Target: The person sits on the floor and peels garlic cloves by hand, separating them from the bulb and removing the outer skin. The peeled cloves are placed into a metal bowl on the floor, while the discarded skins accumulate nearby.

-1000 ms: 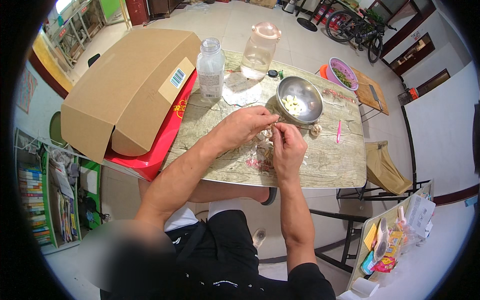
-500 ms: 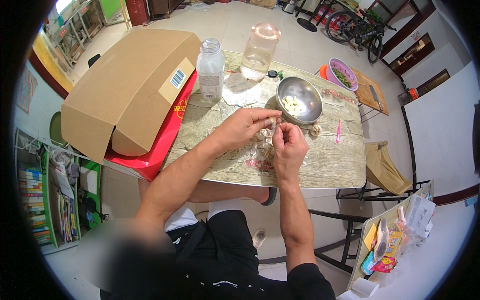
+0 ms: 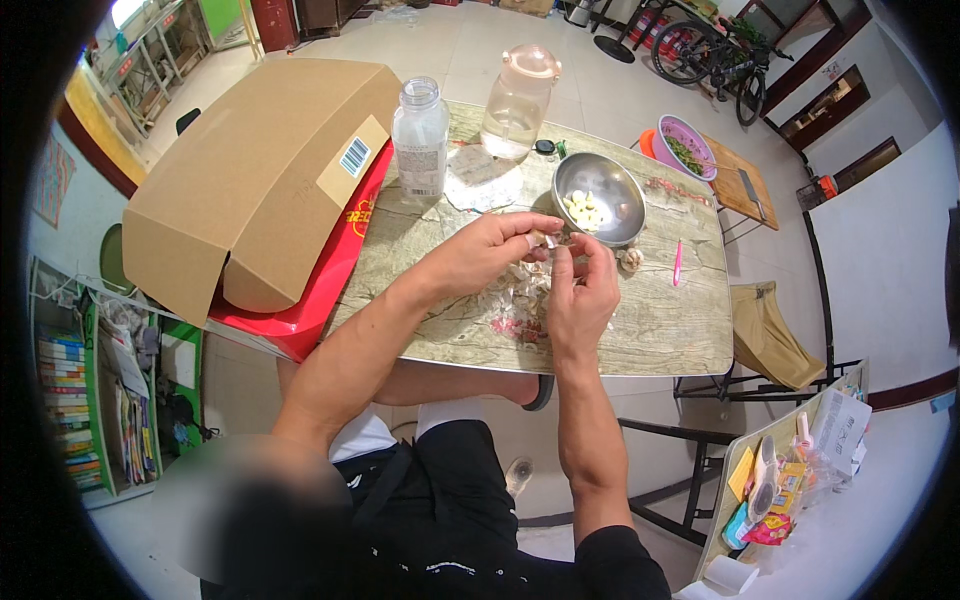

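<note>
Between the thumb and fingers of my left hand (image 3: 472, 254) is a garlic clove (image 3: 541, 239), partly covered in papery skin. My right hand (image 3: 582, 300) is closed in a pinch at the clove's right side, on what looks like a bit of its skin; the fingertips partly hide it. Just beyond the hands, a steel bowl (image 3: 628, 185) holds several peeled garlic cloves (image 3: 583, 212). A garlic bulb (image 3: 631, 260) lies right of the bowl's near side. Loose garlic skins (image 3: 512, 298) are scattered on the wood-patterned table (image 3: 650, 330) below my hands.
A pink slim tool (image 3: 678, 263) lies at the right. Behind my left hand stand a clear wide-mouthed jar (image 3: 420, 140) and a pitcher (image 3: 515, 105) of liquid, near a small dark lid (image 3: 545, 148). A large cardboard box (image 3: 240, 170) on a red tray (image 3: 300, 330) borders the left side.
The right fingertips have shifted slightly up and loosened from a tighter fist. My left fingers have turned a little, showing more of the clove and its skin.
</note>
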`<action>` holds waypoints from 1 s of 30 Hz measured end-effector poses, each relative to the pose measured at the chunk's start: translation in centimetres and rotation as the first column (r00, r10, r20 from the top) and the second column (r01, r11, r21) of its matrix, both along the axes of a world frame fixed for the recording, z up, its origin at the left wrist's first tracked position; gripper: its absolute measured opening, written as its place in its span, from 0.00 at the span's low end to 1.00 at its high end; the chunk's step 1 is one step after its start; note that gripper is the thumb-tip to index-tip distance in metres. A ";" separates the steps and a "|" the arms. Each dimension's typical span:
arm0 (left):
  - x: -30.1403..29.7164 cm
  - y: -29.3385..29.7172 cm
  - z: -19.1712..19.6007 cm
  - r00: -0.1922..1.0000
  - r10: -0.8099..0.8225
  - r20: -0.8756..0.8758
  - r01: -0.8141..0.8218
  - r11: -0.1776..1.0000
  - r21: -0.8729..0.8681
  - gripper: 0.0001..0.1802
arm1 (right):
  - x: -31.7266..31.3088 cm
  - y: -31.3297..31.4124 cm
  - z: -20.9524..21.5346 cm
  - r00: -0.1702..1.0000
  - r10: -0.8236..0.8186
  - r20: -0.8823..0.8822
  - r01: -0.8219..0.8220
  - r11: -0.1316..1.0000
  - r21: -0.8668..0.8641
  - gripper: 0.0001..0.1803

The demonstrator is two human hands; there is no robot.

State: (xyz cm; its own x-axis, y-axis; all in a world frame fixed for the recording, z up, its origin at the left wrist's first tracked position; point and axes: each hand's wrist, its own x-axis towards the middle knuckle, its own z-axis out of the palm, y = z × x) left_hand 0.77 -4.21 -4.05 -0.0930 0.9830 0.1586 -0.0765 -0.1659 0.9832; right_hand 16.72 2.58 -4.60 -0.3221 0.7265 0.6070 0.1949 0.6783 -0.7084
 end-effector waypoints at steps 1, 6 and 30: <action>0.0 -0.1 0.0 0.998 0.003 -0.064 -0.005 1.000 -0.030 0.24 | 0.0 -0.2 0.4 1.000 0.011 0.014 -0.011 0.999 0.036 0.08; 0.5 0.1 -0.7 0.899 0.136 -0.417 -0.107 0.990 0.092 0.23 | 0.2 -0.4 0.3 0.992 -0.016 0.122 0.010 0.999 0.050 0.08; 0.4 0.1 -1.1 0.809 0.267 -0.524 -0.140 0.953 0.269 0.24 | 0.5 1.1 -1.3 0.912 0.229 -0.340 -0.395 0.709 -0.584 0.08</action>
State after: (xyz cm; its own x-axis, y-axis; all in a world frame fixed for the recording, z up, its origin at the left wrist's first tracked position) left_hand 1.14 -4.15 -5.17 -0.1222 0.8889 0.4415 0.5227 -0.3204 0.7900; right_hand 17.26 3.68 -5.91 -0.5162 0.8462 0.1322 -0.1662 0.0525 -0.9847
